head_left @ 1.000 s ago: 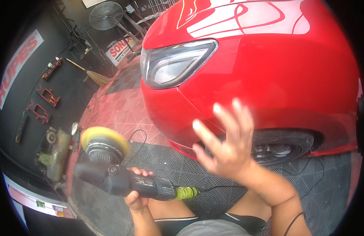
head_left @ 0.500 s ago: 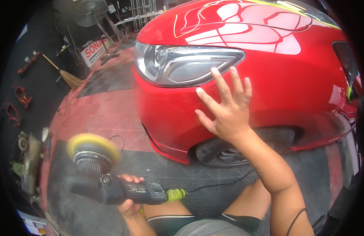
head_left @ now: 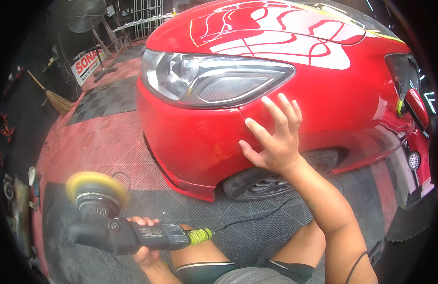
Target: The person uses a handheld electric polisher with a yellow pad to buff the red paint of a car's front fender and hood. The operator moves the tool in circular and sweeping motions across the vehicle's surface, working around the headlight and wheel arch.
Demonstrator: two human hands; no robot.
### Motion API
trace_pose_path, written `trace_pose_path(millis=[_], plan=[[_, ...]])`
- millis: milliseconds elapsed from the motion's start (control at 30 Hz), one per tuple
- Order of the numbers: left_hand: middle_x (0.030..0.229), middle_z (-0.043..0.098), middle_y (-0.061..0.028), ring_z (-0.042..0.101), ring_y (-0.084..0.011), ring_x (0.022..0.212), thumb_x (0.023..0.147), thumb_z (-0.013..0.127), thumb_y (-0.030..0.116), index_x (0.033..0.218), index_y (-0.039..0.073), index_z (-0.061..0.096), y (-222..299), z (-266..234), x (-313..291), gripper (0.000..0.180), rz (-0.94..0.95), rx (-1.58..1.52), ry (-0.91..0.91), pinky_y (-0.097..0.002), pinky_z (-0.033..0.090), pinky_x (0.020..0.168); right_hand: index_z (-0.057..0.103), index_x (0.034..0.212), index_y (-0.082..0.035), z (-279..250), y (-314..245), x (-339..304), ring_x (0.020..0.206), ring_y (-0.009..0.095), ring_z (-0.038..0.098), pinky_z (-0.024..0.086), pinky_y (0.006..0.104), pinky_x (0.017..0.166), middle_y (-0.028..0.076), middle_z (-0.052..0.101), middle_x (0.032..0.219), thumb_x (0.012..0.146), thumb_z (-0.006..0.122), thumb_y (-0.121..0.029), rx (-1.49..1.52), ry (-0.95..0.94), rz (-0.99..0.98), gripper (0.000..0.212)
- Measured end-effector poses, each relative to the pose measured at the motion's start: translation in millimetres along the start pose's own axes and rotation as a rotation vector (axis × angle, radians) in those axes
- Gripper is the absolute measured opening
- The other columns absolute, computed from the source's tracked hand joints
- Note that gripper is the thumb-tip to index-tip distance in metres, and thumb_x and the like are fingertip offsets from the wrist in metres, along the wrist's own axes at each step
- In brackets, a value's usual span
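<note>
My left hand [head_left: 147, 253] grips the body of a black electric polisher [head_left: 119, 232], its fingers wrapped round it. The yellow foam pad [head_left: 97, 185] faces up and away from me, its edge blurred. Green tape [head_left: 201, 236] wraps the cord end. My right hand [head_left: 276, 142] is open, fingers spread, in front of the red fender [head_left: 332, 104] just below the headlight [head_left: 214, 80]. Whether its fingertips touch the paint I cannot tell. Nothing is held in it.
A front wheel [head_left: 261, 184] sits under the fender. The black cord [head_left: 252, 218] runs across the tiled floor [head_left: 100, 142] towards the wheel. Against the dark wall at left leans a broom [head_left: 57, 100]. A fan [head_left: 86, 15] stands at the far left. Yellow tape [head_left: 385, 36] lines the hood.
My view has shifted, so the car and polisher appear further left. The right hand's fingers have moved lower against the headlight and now lie below its edge. The left hand keeps its hold.
</note>
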State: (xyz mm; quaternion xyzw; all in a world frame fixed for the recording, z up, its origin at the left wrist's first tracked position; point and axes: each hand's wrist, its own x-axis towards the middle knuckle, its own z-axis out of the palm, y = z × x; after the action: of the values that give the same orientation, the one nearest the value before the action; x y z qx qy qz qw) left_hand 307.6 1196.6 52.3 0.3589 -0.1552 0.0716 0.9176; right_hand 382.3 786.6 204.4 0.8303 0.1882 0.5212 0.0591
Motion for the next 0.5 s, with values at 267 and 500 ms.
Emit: trace_pose_path(millis=[267,500], plan=[[0.128,0.056,-0.0098,0.062,-0.0306,0.12,0.075,0.095,0.024,0.153,0.011,0.046,-2.2,-2.0,5.6,0.092,-0.017,0.0,-0.034,-0.0564,0.052,0.114,0.078,0.134,-0.033,-4.0,-15.8,17.7,0.164,0.05,0.02,0.007,0.0632,0.132,0.02,0.036,0.176,0.081,0.084,-0.062,-0.09,-0.166,0.125,0.061],[0.127,0.057,-0.0093,0.062,-0.0297,0.119,0.075,0.094,0.023,0.153,0.011,0.047,-3.1,1.5,4.7,0.092,-0.031,-0.002,-0.037,-0.0558,0.052,0.113,0.079,0.133,-0.032,-11.1,-16.2,22.0,0.166,0.051,0.016,0.006,0.0632,0.132,0.02,0.032,0.179,0.077,0.087,-0.057,-0.04,-0.2,0.147,0.062]])
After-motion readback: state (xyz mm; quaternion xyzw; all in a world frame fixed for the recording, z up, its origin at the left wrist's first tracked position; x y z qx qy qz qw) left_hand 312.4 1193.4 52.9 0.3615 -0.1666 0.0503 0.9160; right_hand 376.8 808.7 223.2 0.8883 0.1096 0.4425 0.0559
